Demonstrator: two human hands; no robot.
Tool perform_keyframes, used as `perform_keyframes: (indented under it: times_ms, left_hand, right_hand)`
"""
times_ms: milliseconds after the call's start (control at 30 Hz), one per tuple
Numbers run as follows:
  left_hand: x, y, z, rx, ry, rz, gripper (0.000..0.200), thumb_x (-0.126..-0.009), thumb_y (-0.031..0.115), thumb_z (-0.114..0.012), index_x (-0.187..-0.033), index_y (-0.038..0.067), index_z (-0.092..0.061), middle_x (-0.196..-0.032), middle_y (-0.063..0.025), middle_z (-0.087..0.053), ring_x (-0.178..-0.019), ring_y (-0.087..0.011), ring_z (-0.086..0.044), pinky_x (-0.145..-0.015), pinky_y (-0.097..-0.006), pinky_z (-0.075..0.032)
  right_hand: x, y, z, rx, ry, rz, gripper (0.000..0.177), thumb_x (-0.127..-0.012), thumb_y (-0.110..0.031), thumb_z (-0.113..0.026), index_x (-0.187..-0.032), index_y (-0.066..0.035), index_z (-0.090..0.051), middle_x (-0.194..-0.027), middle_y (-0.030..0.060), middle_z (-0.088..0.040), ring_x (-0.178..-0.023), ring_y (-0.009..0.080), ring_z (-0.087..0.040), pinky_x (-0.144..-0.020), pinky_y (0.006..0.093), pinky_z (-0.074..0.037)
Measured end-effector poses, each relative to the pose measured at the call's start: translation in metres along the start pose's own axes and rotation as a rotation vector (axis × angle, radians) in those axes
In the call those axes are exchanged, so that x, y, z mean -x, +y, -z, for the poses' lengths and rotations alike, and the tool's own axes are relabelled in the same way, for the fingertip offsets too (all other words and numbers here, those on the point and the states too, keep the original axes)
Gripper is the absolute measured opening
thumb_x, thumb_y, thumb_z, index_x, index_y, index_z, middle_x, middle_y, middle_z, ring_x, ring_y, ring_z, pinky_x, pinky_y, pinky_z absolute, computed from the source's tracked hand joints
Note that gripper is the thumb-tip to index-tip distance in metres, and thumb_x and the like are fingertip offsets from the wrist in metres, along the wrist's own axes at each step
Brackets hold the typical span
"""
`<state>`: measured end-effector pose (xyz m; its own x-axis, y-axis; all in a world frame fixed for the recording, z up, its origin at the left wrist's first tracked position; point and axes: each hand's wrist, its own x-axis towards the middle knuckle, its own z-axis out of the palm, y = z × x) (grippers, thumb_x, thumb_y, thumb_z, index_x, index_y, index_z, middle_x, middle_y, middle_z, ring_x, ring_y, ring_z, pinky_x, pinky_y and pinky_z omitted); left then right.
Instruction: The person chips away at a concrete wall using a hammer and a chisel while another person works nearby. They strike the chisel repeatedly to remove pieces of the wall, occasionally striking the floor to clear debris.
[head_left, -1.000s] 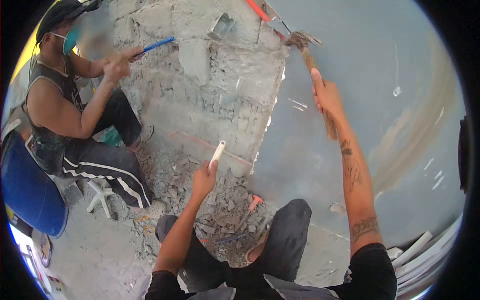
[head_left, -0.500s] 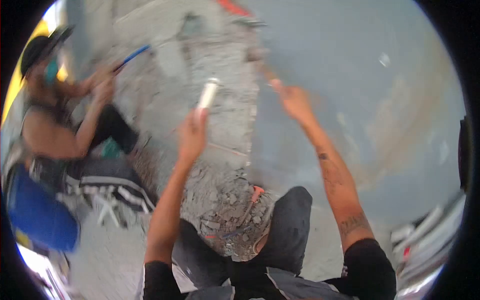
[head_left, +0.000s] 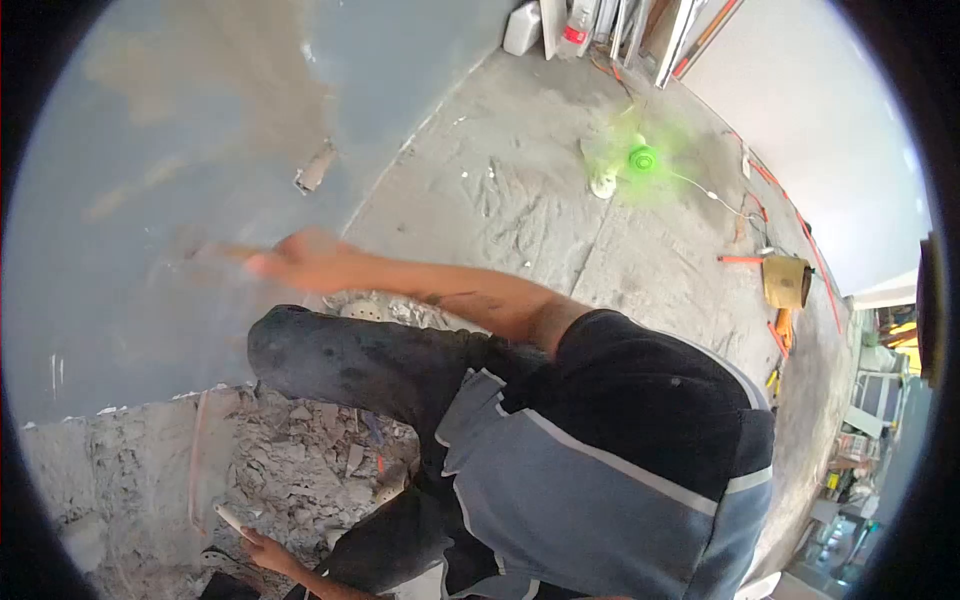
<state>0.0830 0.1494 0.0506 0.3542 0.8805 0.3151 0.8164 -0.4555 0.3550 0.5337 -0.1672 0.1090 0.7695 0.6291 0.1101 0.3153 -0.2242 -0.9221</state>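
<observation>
Below, left hand (head_left: 268,550) clamps white rod (head_left: 228,517), jutting above grip; right hand (head_left: 300,258) blurred, untellable.

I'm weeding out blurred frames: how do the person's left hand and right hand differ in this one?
The right hand is smeared by motion blur, stretched out against the grey wall; the left hand is sharp, low over the rubble. The left hand grips a white rod; whether the right hand holds anything is too blurred to tell. Both are bare.
</observation>
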Motion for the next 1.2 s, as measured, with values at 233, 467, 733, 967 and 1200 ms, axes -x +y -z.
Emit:
perform_keyframes:
  times_ms: [233,467,733,967,1200]
  left_hand:
    - [0.012,-0.009,-0.013,-0.145,-0.392,0.012,0.07,-0.098,0.056,-0.035,-0.115,-0.007,-0.059,-0.104,-0.0303,-0.061,-0.092,-0.0467,-0.059,-0.077,-0.054,-0.046]
    - [0.001,-0.11,-0.054,-0.452,-0.458,-0.115,0.065,-0.099,0.053,-0.038,-0.111,-0.006,-0.061,-0.105,-0.0302,-0.061,-0.088,-0.0463,-0.06,-0.07,-0.0544,-0.047]
    - [0.014,-0.095,-0.049,-0.599,-0.584,0.067,0.05,-0.101,0.042,-0.042,-0.109,-0.002,-0.064,-0.098,-0.0249,-0.066,-0.074,-0.0407,-0.064,-0.061,-0.0488,-0.051]
    - [0.029,-0.075,-0.038,-0.64,-0.499,-0.109,0.067,-0.099,0.053,-0.036,-0.107,-0.007,-0.064,-0.089,-0.0271,-0.064,-0.077,-0.0434,-0.063,-0.065,-0.054,-0.049]
    - [0.038,-0.017,-0.024,-0.785,-0.657,0.042,0.067,-0.1,0.053,-0.034,-0.131,-0.004,-0.049,-0.114,-0.0282,-0.059,-0.096,-0.0446,-0.06,-0.079,-0.0537,-0.049]
  right_hand:
    - [0.167,0.259,0.106,0.411,0.387,-0.687,0.045,-0.08,-0.041,-0.058,-0.085,0.003,-0.069,-0.08,0.0272,-0.066,-0.078,0.0409,-0.066,-0.07,0.0481,-0.051]
    - [0.31,0.358,0.187,0.507,0.754,-1.186,0.038,-0.07,-0.021,-0.061,-0.094,0.007,-0.067,-0.088,0.0274,-0.067,-0.089,0.0409,-0.066,-0.081,0.0453,-0.051]
    - [0.36,0.455,0.259,0.342,1.041,-1.383,0.029,-0.071,-0.018,-0.06,-0.077,0.01,-0.065,-0.069,0.0179,-0.065,-0.064,0.0296,-0.067,-0.059,0.0398,-0.052]
    - [0.325,0.438,0.272,0.049,1.059,-1.319,0.02,-0.074,-0.014,-0.069,-0.072,0.005,-0.063,-0.062,0.0092,-0.06,-0.049,0.02,-0.057,-0.045,0.035,-0.045]
    - [0.341,0.488,0.253,0.22,1.125,-1.225,0.02,-0.073,-0.014,-0.07,-0.079,0.005,-0.065,-0.062,0.0086,-0.059,-0.049,0.0195,-0.057,-0.043,0.035,-0.049]
